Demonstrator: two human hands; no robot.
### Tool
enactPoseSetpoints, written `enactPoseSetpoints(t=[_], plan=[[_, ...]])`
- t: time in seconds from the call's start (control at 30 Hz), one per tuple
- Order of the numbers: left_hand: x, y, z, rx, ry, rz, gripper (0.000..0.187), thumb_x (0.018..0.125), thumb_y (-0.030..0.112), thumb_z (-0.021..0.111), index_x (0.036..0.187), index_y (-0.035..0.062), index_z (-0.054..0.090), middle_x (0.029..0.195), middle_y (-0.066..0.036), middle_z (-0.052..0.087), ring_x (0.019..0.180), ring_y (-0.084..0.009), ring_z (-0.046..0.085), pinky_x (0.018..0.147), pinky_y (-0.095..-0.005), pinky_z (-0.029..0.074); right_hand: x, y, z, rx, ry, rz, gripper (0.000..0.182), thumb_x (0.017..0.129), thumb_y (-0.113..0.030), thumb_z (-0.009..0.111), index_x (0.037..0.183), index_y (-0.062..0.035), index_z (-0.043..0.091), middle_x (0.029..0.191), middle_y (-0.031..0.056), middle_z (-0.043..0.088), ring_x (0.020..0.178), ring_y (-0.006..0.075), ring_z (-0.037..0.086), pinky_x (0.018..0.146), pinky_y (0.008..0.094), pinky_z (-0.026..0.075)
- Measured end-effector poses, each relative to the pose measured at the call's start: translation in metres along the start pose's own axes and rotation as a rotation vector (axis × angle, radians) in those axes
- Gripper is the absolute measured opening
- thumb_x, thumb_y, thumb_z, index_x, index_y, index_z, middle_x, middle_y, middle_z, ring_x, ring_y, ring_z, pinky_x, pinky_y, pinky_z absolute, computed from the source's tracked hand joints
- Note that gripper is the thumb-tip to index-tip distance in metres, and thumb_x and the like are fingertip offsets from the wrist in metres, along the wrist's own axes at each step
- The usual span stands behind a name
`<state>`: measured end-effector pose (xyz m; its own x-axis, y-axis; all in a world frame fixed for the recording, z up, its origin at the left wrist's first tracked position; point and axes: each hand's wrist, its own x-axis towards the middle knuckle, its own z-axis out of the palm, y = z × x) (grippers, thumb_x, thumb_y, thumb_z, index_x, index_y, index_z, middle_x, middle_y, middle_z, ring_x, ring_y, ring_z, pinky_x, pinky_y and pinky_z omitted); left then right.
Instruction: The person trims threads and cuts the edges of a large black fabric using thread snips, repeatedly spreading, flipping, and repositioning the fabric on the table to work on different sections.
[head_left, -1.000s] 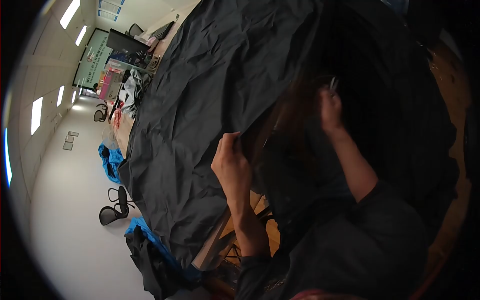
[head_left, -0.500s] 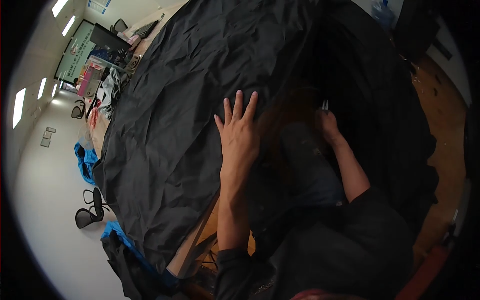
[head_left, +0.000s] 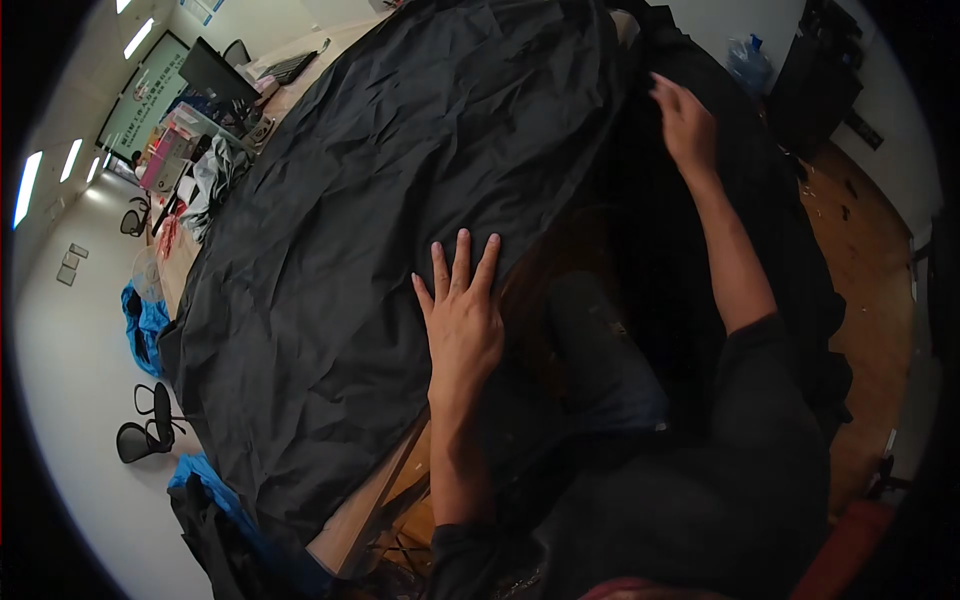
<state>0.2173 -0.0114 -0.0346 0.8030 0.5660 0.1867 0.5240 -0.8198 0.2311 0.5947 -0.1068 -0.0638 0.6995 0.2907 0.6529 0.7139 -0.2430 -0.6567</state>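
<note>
black fabric (head_left: 320, 230), creased and draped, spreads across the tabletop (head_left: 290, 95) in front of me and falls away on my right in dark folds. my left hand (head_left: 465, 340) lies on it near its inner edge, palm down, fingers (head_left: 462, 262) spread wide and gripping nothing. my right hand (head_left: 688, 130) has just swung forward and outward from the shadowed opening to the far folds, its fingers (head_left: 668, 92) partly bent; whether they pinch the cloth or carry anything, i cannot tell. the small metal tool seen in that hand a moment ago does not show now. with the shift, my hands are farther apart, and only the flat left palm plainly rests on the material.

the shadowed opening between my hands shows a denim-clad leg (head_left: 610, 365), while deep shadow and loose folds hide the cloth's edges on the right. a bare wooden edge (head_left: 355, 520) juts out beside my left forearm. beyond the fabric on the left sit a monitor (head_left: 212, 72), a keyboard (head_left: 290, 68), a pink box (head_left: 168, 168) and a rumpled grey cloth (head_left: 212, 178). a black chair (head_left: 140, 440) stands farther off, and a blue plastic bag (head_left: 750, 65) lies past the far right folds.
</note>
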Motion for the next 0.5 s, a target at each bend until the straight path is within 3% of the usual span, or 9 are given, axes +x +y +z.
enactPoseSetpoints(t=[0.03, 0.1, 0.13, 0.2, 0.27, 0.3, 0.5], plan=[[-0.002, -0.001, -0.001, 0.011, -0.006, 0.001, 0.059, 0.098, 0.007, 0.050, 0.154, 0.0226, 0.040, 0.163, -0.013, 0.030, 0.151, -0.0420, 0.023, 0.119, -0.0641, 0.016, 0.023, -0.015, 0.027, -0.068, -0.129, -0.164, 0.031, 0.103, -0.037, 0.052, 0.120, -0.0193, 0.073, 0.111, 0.0059, 0.072, 0.100, 0.0266, 0.070, 0.081, 0.0375, 0.055], [-0.005, -0.003, -0.004, 0.000, -0.032, -0.008, 0.059, 0.098, 0.005, 0.049, 0.154, 0.0224, 0.041, 0.163, -0.012, 0.030, 0.151, -0.0414, 0.022, 0.119, -0.0636, 0.015, 0.067, -0.027, 0.097, -0.265, -0.307, -0.523, 0.032, 0.102, -0.042, 0.050, 0.121, -0.0266, 0.071, 0.119, -0.0002, 0.071, 0.117, 0.0257, 0.062, 0.100, 0.0462, 0.046], [-0.004, -0.004, -0.005, -0.015, -0.046, -0.031, 0.060, 0.098, 0.003, 0.048, 0.154, 0.0223, 0.041, 0.164, -0.011, 0.030, 0.151, -0.0409, 0.022, 0.120, -0.0630, 0.014, 0.078, -0.044, 0.122, -0.350, -0.562, -0.436, 0.034, 0.103, -0.044, 0.048, 0.127, -0.0308, 0.068, 0.133, 0.0002, 0.064, 0.128, 0.0292, 0.055, 0.108, 0.0561, 0.038], [0.000, -0.001, -0.008, -0.051, -0.061, -0.067, 0.060, 0.097, 0.002, 0.048, 0.153, 0.0220, 0.042, 0.164, -0.010, 0.029, 0.152, -0.0403, 0.021, 0.120, -0.0627, 0.014, 0.089, -0.061, 0.169, -0.428, -0.889, -0.259, 0.036, 0.104, -0.044, 0.047, 0.137, -0.0403, 0.060, 0.151, 0.0045, 0.049, 0.139, 0.0409, 0.041, 0.112, 0.0665, 0.028], [0.013, 0.005, -0.004, -0.124, -0.083, -0.160, 0.059, 0.096, 0.000, 0.048, 0.151, 0.0212, 0.045, 0.164, -0.008, 0.029, 0.153, -0.0386, 0.019, 0.121, -0.0622, 0.012, 0.092, -0.054, 0.238, -0.394, -0.988, -0.261, 0.041, 0.104, -0.044, 0.045, 0.144, -0.0498, 0.049, 0.162, 0.0079, 0.033, 0.143, 0.0516, 0.030, 0.114, 0.0714, 0.018], [0.017, 0.005, -0.003, -0.114, -0.079, -0.195, 0.059, 0.096, 0.000, 0.048, 0.151, 0.0212, 0.045, 0.164, -0.008, 0.029, 0.153, -0.0386, 0.019, 0.121, -0.0622, 0.012, 0.094, -0.058, 0.264, -0.347, -1.033, -0.314, 0.043, 0.104, -0.040, 0.044, 0.145, -0.0525, 0.045, 0.165, 0.0095, 0.026, 0.145, 0.0542, 0.024, 0.116, 0.0710, 0.016], [0.069, 0.042, 0.013, -0.085, -0.098, -0.415, 0.058, 0.093, 0.002, 0.050, 0.149, 0.0187, 0.049, 0.163, -0.010, 0.031, 0.154, -0.0379, 0.018, 0.121, -0.0615, 0.010, 0.113, -0.083, 0.354, -0.149, -1.229, -0.591, 0.044, 0.104, -0.038, 0.045, 0.147, -0.0475, 0.046, 0.165, 0.0092, 0.026, 0.149, 0.0513, 0.017, 0.117, 0.0694, 0.012]])
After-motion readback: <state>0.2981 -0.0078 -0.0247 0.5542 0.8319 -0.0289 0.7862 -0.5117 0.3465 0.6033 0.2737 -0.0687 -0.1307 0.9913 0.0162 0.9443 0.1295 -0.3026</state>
